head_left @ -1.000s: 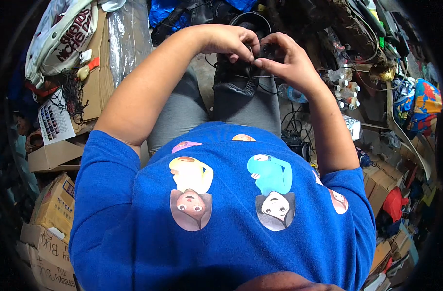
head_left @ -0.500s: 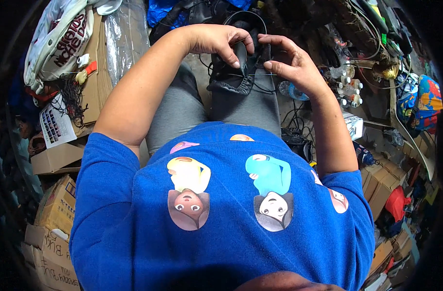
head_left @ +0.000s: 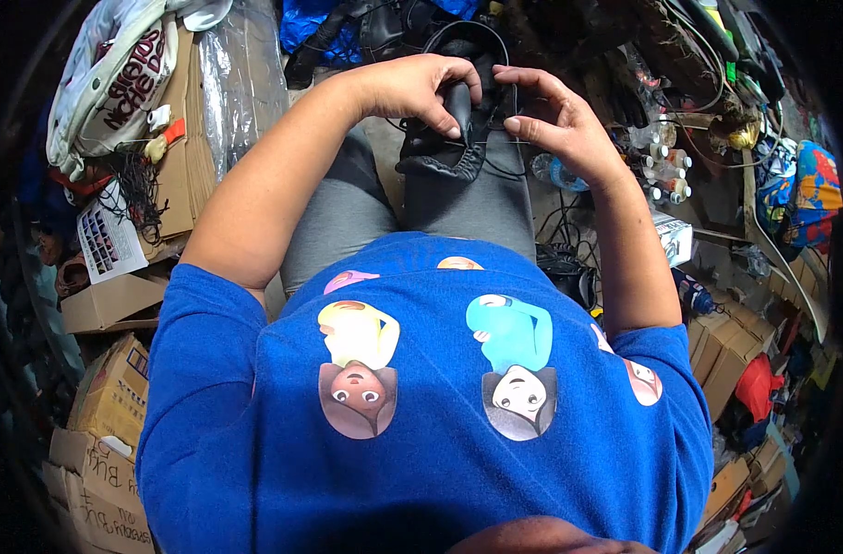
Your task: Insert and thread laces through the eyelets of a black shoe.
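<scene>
A black leather shoe upper (head_left: 431, 159) with a gathered, puckered edge rests over my thigh, its opening at the far end. My left hand (head_left: 435, 88) is closed on it from the left, thumb and fingers pinching a smooth raised flap of leather. At its right side is my right hand (head_left: 551, 115), fingers curled, the index fingertip by the shoe upper's edge and the thumb lower down. A thin thread, hard to see, runs from the gathered edge to below the right thumb. Anything else inside that palm is hidden.
Several clear bottles (head_left: 666, 171) stand to the right, near a white box (head_left: 673, 238). On the left lie flattened cardboard (head_left: 183, 175), a plastic-wrapped sheet (head_left: 244, 88) and a white printed bag (head_left: 117, 83). More black shoe-like pieces (head_left: 380, 32) lie at the far side.
My left hand has shifted slightly, and the leather flap under its fingers shows more fully. The right hand has barely moved.
</scene>
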The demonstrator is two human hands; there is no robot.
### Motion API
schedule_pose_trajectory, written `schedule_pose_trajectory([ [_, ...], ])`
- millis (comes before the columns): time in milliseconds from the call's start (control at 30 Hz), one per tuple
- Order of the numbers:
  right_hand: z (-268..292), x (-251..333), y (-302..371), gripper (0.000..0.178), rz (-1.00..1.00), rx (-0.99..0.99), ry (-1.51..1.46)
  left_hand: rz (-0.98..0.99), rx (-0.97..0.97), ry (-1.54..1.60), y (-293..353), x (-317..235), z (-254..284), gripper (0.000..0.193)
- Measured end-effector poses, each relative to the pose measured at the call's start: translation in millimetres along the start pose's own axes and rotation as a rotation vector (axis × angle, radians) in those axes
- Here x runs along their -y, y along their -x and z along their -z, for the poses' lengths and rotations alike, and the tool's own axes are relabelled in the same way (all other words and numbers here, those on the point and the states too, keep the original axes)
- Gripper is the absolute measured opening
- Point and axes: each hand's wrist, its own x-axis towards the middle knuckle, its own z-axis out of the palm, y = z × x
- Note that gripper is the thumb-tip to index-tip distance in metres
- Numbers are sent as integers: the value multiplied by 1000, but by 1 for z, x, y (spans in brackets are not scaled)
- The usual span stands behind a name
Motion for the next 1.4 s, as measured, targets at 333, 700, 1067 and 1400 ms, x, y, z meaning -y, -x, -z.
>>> schedule_pose_trajectory([
  [333, -10, 0, 0, 50, 155, -131, 201, -99, -153, -48, -4, 22, -10, 39],
  [700, -19, 16, 22, 15, 121, -40, 761, 128, 21, -50, -5, -6, -2, 26],
  [1067, -31, 14, 35, 19, 144, 34, 888, 155, 129, -114, 5, -19, -2, 24],
  [1400, -34, 6, 31, 21, 128, -2, 818, 139, 137, -78, 3, -19, -3, 26],
])
